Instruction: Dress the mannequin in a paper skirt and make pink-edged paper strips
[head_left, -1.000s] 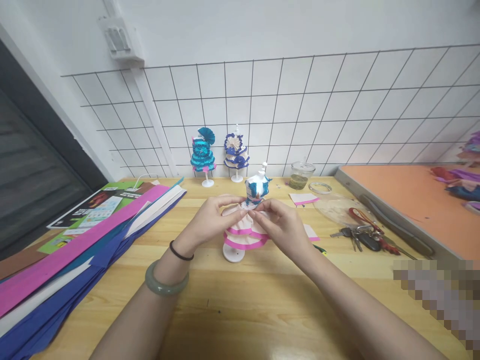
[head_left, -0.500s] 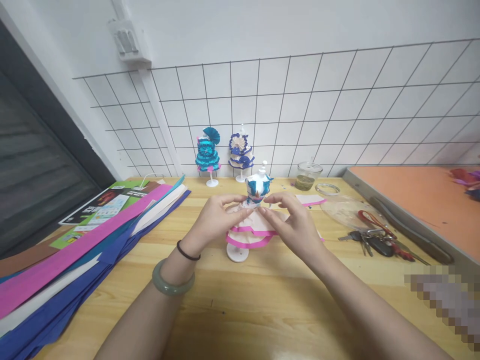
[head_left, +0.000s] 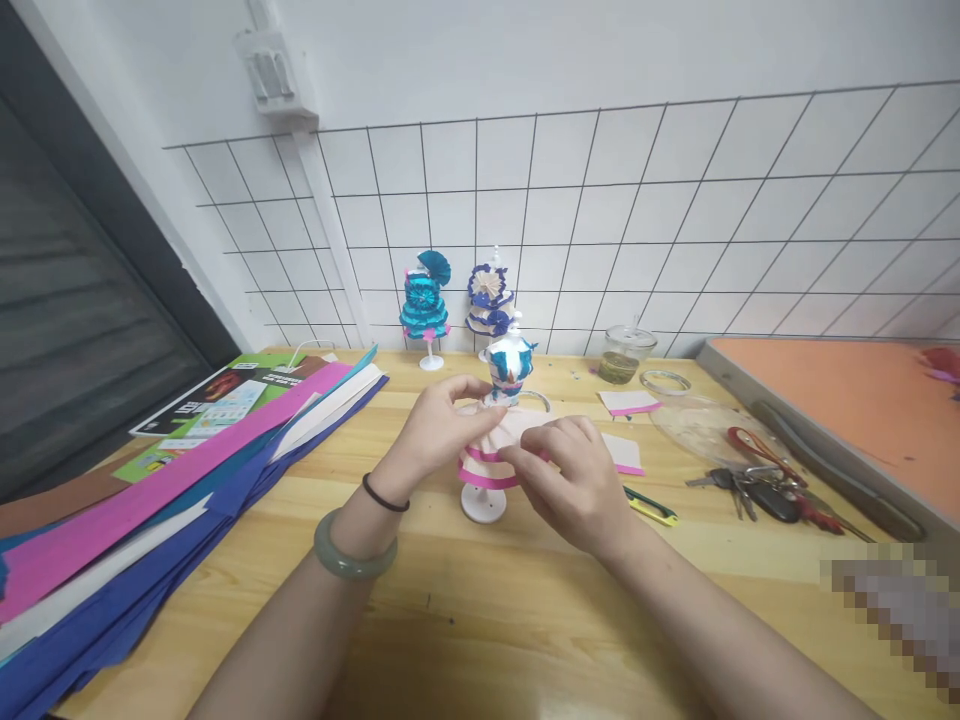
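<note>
A miniature dress form (head_left: 512, 360) stands upright on its round white base (head_left: 484, 504), with blue and white paper on the bodice. Around it flares a layered cream paper skirt (head_left: 484, 468) edged in pink. My left hand (head_left: 439, 425) grips it at the waist, thumb in front and fingers reaching behind. Lower down, my right hand (head_left: 574, 480) has its fingers curled and pinched at the right side of the skirt's pink edge; its fingertips partly hide the paper. Just right of that hand lies a green and yellow utility knife (head_left: 651, 508), partly covered.
Two finished-looking paper-dressed forms, one teal (head_left: 424, 305) and one navy (head_left: 487, 290), stand by the wall. Coloured paper strips (head_left: 187, 465) cover the left. On the right are cream paper pieces (head_left: 628, 402), a glass cup (head_left: 624, 358), keys (head_left: 757, 490) and an orange-topped board (head_left: 825, 400).
My right hand has gone from the waist down to the skirt's right side, its fingers now curled in. My left hand remains at the waist. The view has shifted slightly.
</note>
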